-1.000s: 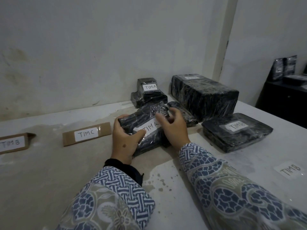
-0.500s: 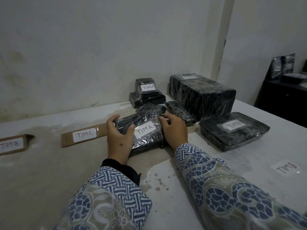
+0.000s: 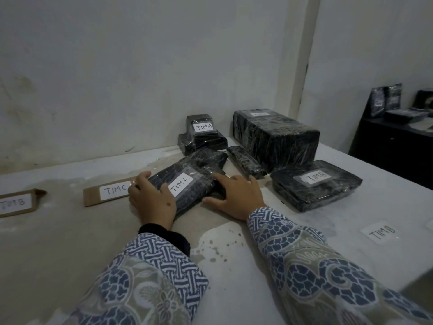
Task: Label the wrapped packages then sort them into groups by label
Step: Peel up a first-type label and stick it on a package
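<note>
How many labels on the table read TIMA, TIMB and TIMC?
TIMA: 2 (held package, rear package)
TIMB: 3 (flat package, cardboard strip, loose label)
TIMC: 1 (cardboard strip)
Total: 6

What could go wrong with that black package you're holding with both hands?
The left hand and right hand hold a package marked TIMA, but it lies right beside the cardboard sign marked TIMC, so it might get left in the wrong group. The other TIMA package sits farther back. Pushing it there could also bump the small unlabeled roll close beside it.
</note>
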Available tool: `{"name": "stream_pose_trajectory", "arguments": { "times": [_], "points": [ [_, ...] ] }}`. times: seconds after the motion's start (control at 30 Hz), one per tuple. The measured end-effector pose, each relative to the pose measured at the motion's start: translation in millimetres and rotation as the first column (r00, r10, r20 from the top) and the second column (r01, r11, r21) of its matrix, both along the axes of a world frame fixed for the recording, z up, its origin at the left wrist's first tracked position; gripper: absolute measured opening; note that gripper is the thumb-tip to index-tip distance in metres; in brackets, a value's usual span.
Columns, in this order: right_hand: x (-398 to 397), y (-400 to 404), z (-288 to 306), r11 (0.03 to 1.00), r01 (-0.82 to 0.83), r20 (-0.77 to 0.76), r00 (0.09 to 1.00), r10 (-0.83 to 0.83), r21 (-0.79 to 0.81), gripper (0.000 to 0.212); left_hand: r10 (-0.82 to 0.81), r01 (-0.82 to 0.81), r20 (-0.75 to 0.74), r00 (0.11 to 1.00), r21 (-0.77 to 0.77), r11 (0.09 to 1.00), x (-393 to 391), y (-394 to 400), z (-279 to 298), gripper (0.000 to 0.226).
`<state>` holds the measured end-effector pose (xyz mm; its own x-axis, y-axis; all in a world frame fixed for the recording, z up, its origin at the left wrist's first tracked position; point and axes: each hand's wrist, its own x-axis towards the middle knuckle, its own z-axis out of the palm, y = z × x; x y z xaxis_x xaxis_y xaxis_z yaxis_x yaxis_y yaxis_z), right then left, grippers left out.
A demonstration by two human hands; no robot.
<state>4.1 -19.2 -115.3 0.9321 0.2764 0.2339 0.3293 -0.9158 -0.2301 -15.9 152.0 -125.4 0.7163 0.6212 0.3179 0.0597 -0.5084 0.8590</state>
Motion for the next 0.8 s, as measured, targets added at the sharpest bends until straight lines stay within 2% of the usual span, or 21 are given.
{"name": "stream_pose_trajectory", "arguments": {
  "times": [0.07, 0.13, 0.2, 0.3, 0.4, 0.47, 0.57, 0.63, 0.73, 0.8],
  "points": [
    [-1, -6, -1, 1.000, 0.002, -0.009, 1.000, -0.002, -0.028, 0.072, 0.010, -0.005, -0.055, 0.998, 0.095, 0.996, -5, -2, 0, 0.040],
    [1, -12, -4, 0.999, 0.029, 0.022, 0.999, -0.028, -0.028, 0.057, -0.002, 0.036, -0.117, 0.993, 0.284, 0.958, -9, -5, -2, 0.041],
    [1, -17, -5, 0.998, 0.060, 0.028, 0.998, -0.060, -0.005, 0.039, -0.063, 0.158, -0.222, 0.973, 0.445, 0.881, -15, -13, -2, 0.048],
    [-1, -21, -4, 0.994, 0.078, -0.019, 0.997, -0.080, -0.081, 0.040, -0.124, 0.329, -0.354, 0.927, 0.611, 0.720, -22, -26, -2, 0.048],
    [-4, -26, -1, 0.987, 0.037, 0.003, 0.999, -0.037, -0.159, 0.047, -0.106, 0.335, -0.342, 0.934, 0.727, 0.600, -29, -33, -1, 0.038],
    [-6, -31, 2, 0.997, 0.013, 0.016, 1.000, -0.011, -0.077, 0.044, -0.135, 0.324, -0.301, 0.944, 0.775, 0.542, -33, -41, -2, 0.033],
    [-16, -47, 13, 0.996, 0.014, -0.004, 1.000, -0.014, 0.093, 0.028, -0.269, 0.299, -0.196, 0.943, 0.855, 0.424, -43, -71, -5, 0.018],
    [-25, -59, 18, 0.983, -0.009, -0.009, 1.000, 0.011, 0.186, 0.023, -0.384, 0.355, -0.200, 0.901, 0.849, 0.391, -52, -97, -4, 0.018],
    [-50, -88, 14, 0.964, -0.039, 0.010, 0.999, 0.038, 0.264, 0.023, -0.582, 0.629, -0.321, 0.747, 0.625, 0.463, -67, -138, -2, 0.024],
    [-67, -110, 8, 0.959, -0.040, 0.036, 0.999, 0.031, 0.279, 0.024, -0.663, 0.708, -0.328, 0.673, 0.544, 0.450, -71, -158, -4, 0.025]
  ]
}}
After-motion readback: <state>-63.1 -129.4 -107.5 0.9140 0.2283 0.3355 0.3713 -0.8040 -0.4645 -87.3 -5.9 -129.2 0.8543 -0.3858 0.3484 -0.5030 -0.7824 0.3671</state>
